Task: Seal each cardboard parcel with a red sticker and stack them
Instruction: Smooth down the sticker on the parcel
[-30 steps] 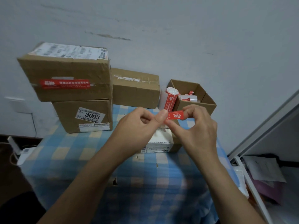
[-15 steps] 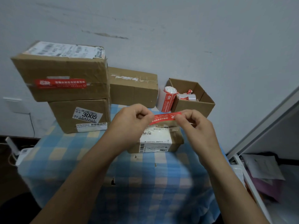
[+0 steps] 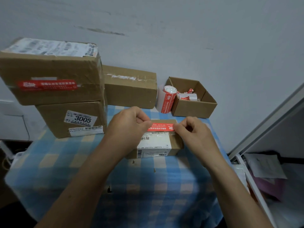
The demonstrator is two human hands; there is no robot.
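Note:
A small cardboard parcel [image 3: 176, 143] with a white label lies on the checked tablecloth at the middle. A red sticker [image 3: 162, 127] is stretched flat over its far top edge. My left hand [image 3: 127, 127] pinches the sticker's left end and my right hand [image 3: 192, 130] pinches its right end. At the left, a large parcel [image 3: 52, 69] bearing a red sticker sits on top of a parcel [image 3: 72, 119] marked 3005. Another brown parcel [image 3: 130, 88] stands behind, against the wall.
A roll of red stickers [image 3: 167, 101] stands beside an open cardboard box [image 3: 192, 106] holding sticker scraps at the back right. The blue checked table [image 3: 148, 186] ends at the right, where a white shelf frame [image 3: 256, 183] with papers stands lower down.
My hands drew apart, stretching the red sticker out full length, and lowered it from mid-air down onto the small parcel's top. The view shifted slightly downward.

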